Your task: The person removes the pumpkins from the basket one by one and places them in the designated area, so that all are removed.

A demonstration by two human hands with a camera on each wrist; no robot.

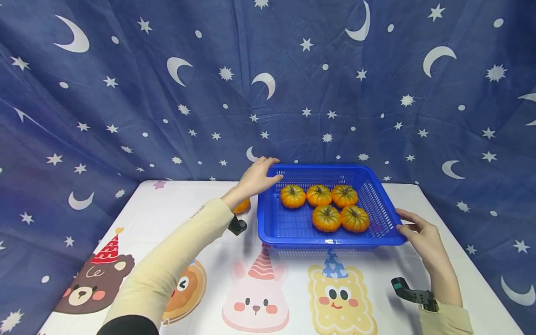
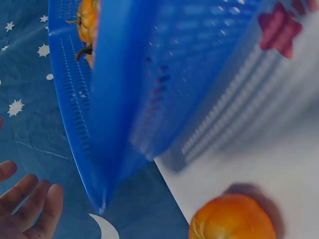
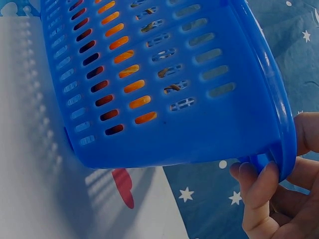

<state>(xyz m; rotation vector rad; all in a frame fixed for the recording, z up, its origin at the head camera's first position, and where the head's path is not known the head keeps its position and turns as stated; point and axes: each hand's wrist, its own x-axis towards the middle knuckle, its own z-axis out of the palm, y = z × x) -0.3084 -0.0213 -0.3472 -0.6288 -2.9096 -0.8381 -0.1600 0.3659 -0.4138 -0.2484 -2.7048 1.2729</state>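
Observation:
A blue plastic basket (image 1: 331,241) with slotted walls holds several small orange-green pumpkins (image 1: 326,218). My right hand (image 1: 425,235) grips the rim at its right end, and the right wrist view shows the fingers (image 3: 259,186) curled round that edge. Over the back left corner is my left hand (image 1: 259,177), thumb and fingers spread and relaxed. In the left wrist view a gap shows between those fingers (image 2: 52,201) and the basket rim. One more pumpkin (image 2: 232,219) lies outside, left of the basket, partly hidden by my left forearm in the head view.
A white tablecloth (image 1: 201,190) with printed cartoon animals covers the table. Behind it hangs a dark blue curtain (image 1: 293,83) with moons and stars, close to the basket's back edge. Dark wrist cameras (image 1: 237,226) sit on both arms.

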